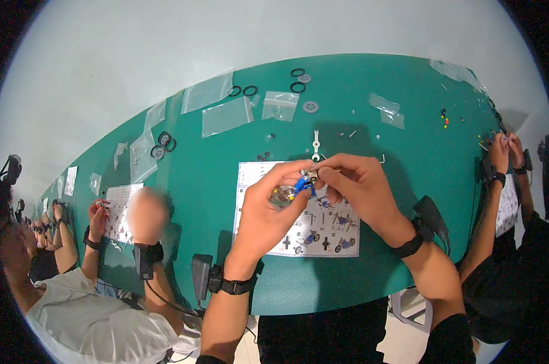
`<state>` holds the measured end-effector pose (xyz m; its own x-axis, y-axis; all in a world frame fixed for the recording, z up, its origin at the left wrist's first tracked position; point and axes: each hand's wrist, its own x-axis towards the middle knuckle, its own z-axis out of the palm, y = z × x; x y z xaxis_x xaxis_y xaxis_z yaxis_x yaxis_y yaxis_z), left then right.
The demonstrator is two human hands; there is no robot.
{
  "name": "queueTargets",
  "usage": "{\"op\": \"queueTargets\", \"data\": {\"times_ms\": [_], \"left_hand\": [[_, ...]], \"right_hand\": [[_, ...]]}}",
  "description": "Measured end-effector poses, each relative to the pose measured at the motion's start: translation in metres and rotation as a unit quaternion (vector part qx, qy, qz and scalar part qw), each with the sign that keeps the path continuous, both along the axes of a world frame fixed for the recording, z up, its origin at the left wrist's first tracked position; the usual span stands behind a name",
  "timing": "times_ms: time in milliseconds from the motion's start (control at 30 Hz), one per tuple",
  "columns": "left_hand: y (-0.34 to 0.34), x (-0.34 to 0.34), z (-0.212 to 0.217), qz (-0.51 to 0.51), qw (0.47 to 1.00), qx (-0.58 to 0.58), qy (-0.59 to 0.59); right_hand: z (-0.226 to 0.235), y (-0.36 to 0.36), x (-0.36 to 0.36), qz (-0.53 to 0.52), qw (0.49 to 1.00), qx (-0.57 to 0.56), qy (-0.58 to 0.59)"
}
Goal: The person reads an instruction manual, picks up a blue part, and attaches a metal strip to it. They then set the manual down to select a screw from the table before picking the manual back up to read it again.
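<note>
Green bench [195, 164], curving across most of the view. At its left side, a person in a white shirt [98, 315]; at its right, another in dark clothes [498, 303]. Flat on the bench in front, a printed sheet [341, 224] with pictures of a blue motorbike. Above the sheet, left grip [271, 209] curled around a small blue model [303, 184], thumb toward the near side; right grip [362, 185] narrow, thumb and forefinger drawn together at the model's grey end. Exact part under the right fingertips hard to tell. Against the left fingers, something clear and yellowish, too blurred to name. Farther off, clear bags [227, 117] scattered flat, mostly to the left. Just beyond both grips, a pale wrench [316, 145], pointing away. Near the far edge, black rings [298, 87] and a grey disc [311, 107]; off to the left, a cluster of dark wheels [164, 142]. Right of the wrench, screws [352, 134]. Well to the right, tiny red and yellow bits [446, 123].
</note>
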<state>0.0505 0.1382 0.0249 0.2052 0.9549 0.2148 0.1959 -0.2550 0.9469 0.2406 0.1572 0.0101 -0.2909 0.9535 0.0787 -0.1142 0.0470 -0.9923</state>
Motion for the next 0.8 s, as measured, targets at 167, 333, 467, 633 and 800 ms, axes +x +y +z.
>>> {"op": "queueTargets", "data": {"times_ms": [167,333,467,633,800], "left_hand": [[0.004,0.002,-0.014,-0.011,0.997,-0.050,-0.056],[0.005,0.000,-0.013,-0.014,0.998,-0.043,-0.054],[0.003,0.003,-0.008,0.004,0.998,-0.041,-0.054],[0.002,0.002,-0.008,0.007,0.998,-0.042,-0.035],[0.001,0.004,-0.004,0.003,0.997,-0.060,-0.040]], "right_hand": [[-0.006,0.000,-0.004,-0.019,1.000,-0.018,0.010],[-0.002,-0.002,-0.008,-0.013,0.999,-0.046,0.024],[0.000,-0.004,-0.012,-0.020,0.999,-0.029,0.007],[-0.002,-0.003,-0.012,-0.010,0.999,-0.035,0.014],[-0.002,-0.003,-0.012,-0.007,0.999,-0.037,0.036]]}}
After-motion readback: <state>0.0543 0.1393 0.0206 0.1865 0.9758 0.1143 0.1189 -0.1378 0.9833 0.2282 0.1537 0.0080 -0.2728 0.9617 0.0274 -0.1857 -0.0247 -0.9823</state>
